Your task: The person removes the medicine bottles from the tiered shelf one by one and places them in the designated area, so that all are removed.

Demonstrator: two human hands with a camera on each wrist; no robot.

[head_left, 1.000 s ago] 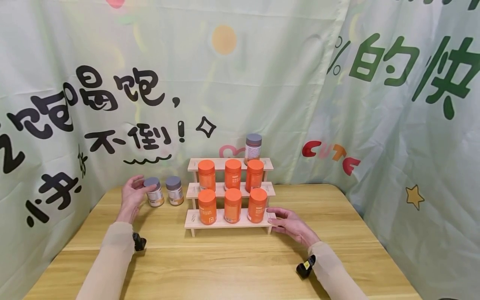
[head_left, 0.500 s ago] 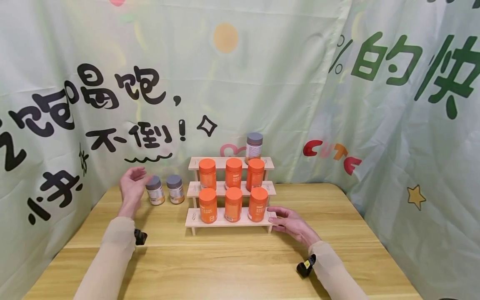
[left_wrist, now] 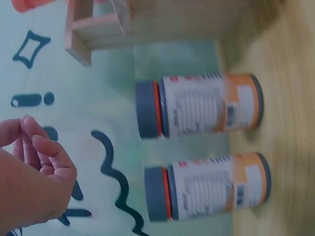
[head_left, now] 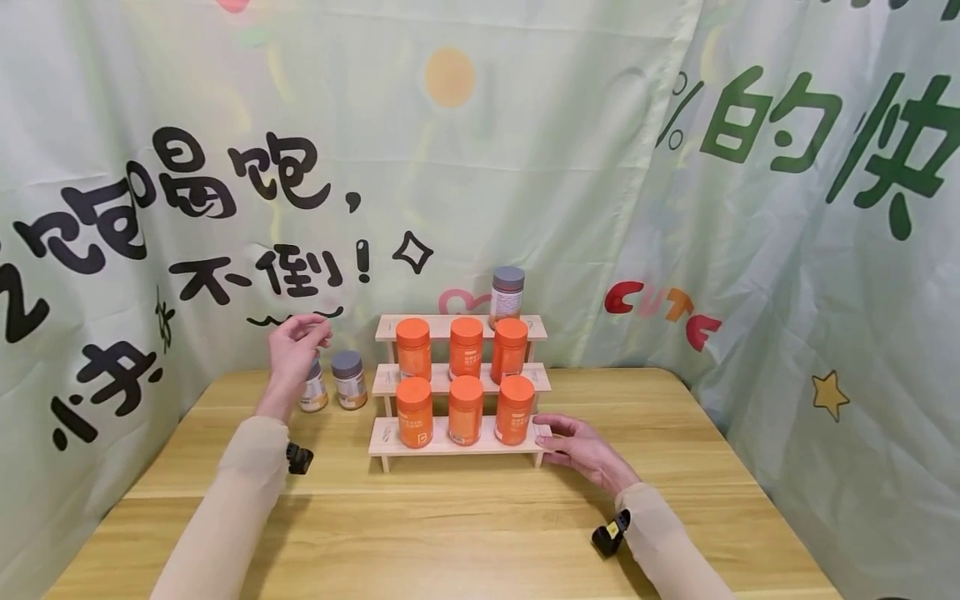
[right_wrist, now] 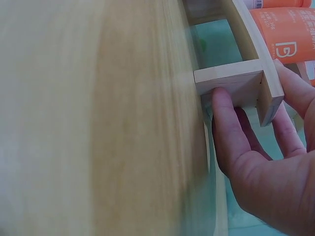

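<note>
My left hand (head_left: pixel 294 354) is raised in front of and above two grey-lidded jars on the table. It holds nothing, and its fingers are loosely bent in the left wrist view. It partly hides the left jar (head_left: pixel 313 393) in the head view; the right jar (head_left: pixel 349 382) stands beside it. A three-tier wooden display rack (head_left: pixel 435 450) stands in the middle. My right hand (head_left: pixel 588 454) grips the right end of its lowest tier, with fingers (right_wrist: pixel 226 123) against the end leg. Orange jars (head_left: pixel 466 410) line the lower and middle tiers. Another grey-lidded jar (head_left: pixel 507 296) sits on the top tier's right.
The wooden table (head_left: pixel 450 533) extends in front of the rack. A pale green printed cloth (head_left: pixel 525 167) hangs behind the table and along both sides. Each sleeve carries a black wrist camera (head_left: pixel 300 458).
My left hand has let go of the left grey-lidded jar, then risen and moved right over it. My right hand has stayed at the rack's end. The jars stand where they were.
</note>
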